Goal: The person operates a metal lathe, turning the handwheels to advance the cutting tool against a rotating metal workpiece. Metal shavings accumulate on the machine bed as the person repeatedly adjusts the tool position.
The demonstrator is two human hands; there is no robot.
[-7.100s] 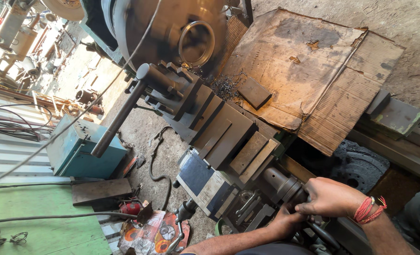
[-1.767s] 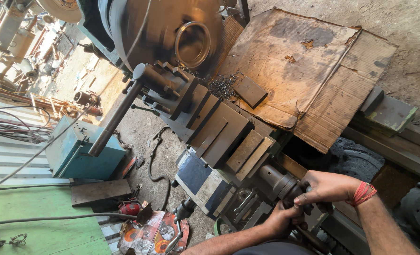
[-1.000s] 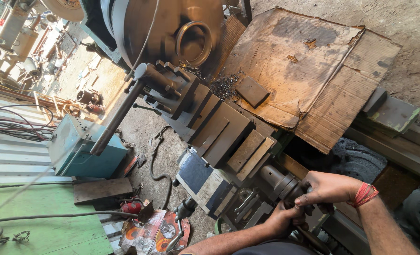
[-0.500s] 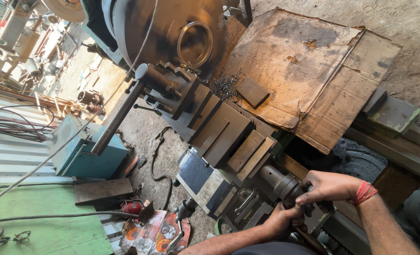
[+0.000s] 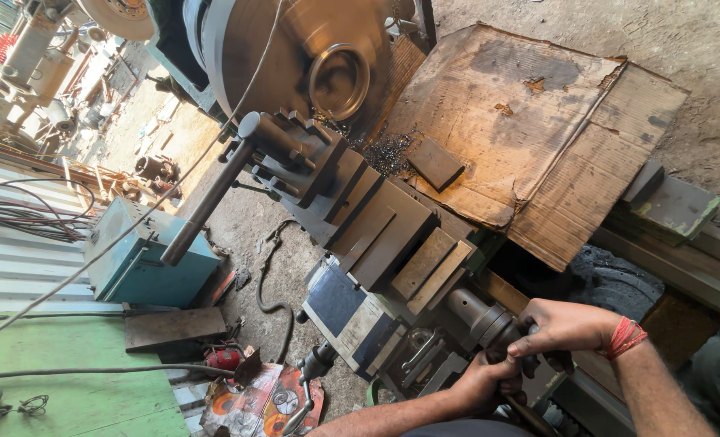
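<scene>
Hands unmoved | left hand [image 5: 480, 379], right hand [image 5: 562, 325] grip closed on lathe handle [image 5: 497, 332] | cardboard [image 5: 530, 121] beyond

A red thread band [image 5: 624, 338], a teal metal box [image 5: 145, 257], a brown stained cardboard sheet [image 5: 530, 129] and a green surface [image 5: 60, 380] surround the dark grey lathe carriage [image 5: 360, 218].

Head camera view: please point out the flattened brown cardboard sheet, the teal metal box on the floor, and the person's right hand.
flattened brown cardboard sheet [image 5: 530, 121], head view, middle of its upper face.
teal metal box [image 5: 145, 263], head view, its top.
right hand [image 5: 566, 326], head view, back of the hand.
</scene>
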